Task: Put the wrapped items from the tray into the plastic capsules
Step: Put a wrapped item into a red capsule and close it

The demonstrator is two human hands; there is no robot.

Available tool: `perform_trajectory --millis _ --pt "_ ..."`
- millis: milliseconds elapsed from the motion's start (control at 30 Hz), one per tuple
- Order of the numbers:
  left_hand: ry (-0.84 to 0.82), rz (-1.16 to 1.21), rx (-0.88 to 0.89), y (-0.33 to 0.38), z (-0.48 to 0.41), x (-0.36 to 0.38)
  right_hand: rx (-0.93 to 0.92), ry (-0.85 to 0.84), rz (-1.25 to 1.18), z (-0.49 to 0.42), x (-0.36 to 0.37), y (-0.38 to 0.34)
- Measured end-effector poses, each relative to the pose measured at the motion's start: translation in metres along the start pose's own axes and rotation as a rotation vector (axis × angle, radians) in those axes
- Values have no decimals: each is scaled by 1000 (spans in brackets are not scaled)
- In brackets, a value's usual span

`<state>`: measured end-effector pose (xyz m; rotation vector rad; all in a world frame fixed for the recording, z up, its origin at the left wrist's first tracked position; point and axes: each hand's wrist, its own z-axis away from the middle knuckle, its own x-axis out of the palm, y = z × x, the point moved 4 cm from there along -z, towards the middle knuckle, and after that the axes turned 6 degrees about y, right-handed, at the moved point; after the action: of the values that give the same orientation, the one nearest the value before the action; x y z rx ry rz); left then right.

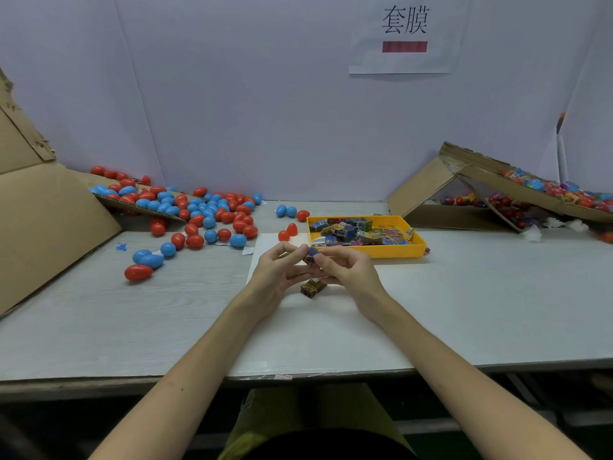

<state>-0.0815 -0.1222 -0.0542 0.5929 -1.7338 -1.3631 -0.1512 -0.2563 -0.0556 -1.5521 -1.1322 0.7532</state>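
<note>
- Head view, nearest first: my left grip [277,270] and right grip [350,268] both pinch one blue wrapped item [311,253] at the fingertips, above the white sheet [298,327] in the middle of the desk [99,327]. Neither grip plainly holds a capsule, so I judge the main risk is a fumble when one grip lets go to fetch one.
- Just beneath them a brown wrapped item [311,287] lies on the sheet. A lowered wrist could knock it toward the near edge.
- The yellow tray [411,251] sits just beyond the right grip, heaped. A hasty reach could drag packets over its low wall.
- Two red capsule pieces [288,232] stand just left of the tray. They look light and easy to tip.
- The loose capsules [212,210] toward the far left corner are rounded. A nudge would set them rolling.
</note>
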Motion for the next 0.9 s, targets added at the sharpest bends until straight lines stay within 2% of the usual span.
perform_trajectory --millis 900 --pt "35 -45 -19 -2 1 -4 4 -30 29 0 -3 3"
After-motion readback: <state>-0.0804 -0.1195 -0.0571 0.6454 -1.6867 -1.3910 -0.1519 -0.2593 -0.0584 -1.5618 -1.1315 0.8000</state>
